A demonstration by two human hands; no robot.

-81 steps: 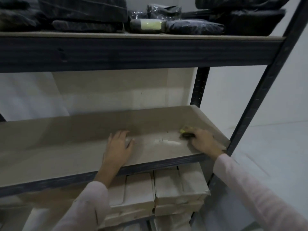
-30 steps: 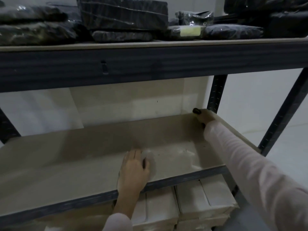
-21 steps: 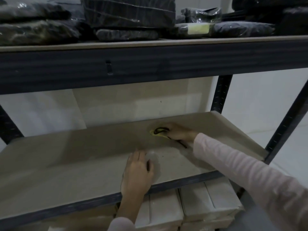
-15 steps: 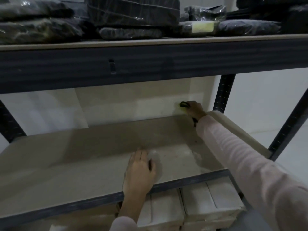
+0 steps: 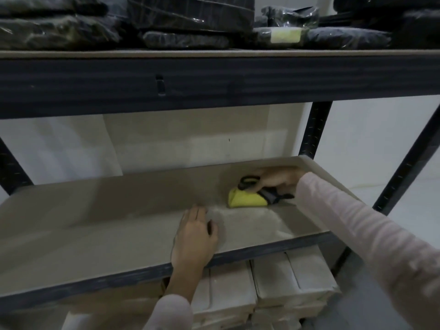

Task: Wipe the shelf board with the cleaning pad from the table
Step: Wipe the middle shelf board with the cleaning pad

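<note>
The beige shelf board (image 5: pixel 95 225) spans the middle level of a dark metal rack. A yellow cleaning pad (image 5: pixel 245 199) with a grey edge and a black loop lies on the board's right half, toward the back. My right hand (image 5: pixel 276 181) presses down on it from behind, fingers curled over the pad and its loop. My left hand (image 5: pixel 194 236) rests flat on the board near the front edge, fingers apart, holding nothing. A pale streak on the board runs between the two hands.
The upper shelf beam (image 5: pixel 214 79) hangs low over the board, loaded with dark plastic-wrapped bundles (image 5: pixel 190 17). Black uprights (image 5: pixel 314 129) stand at the right back and front. Pale wrapped boxes (image 5: pixel 273 279) are stacked below. White walls surround the rack.
My right hand swept the pad from the front right edge to the back corner, left, back to the corner, and now forward onto the right half. My left hand stayed flat.
</note>
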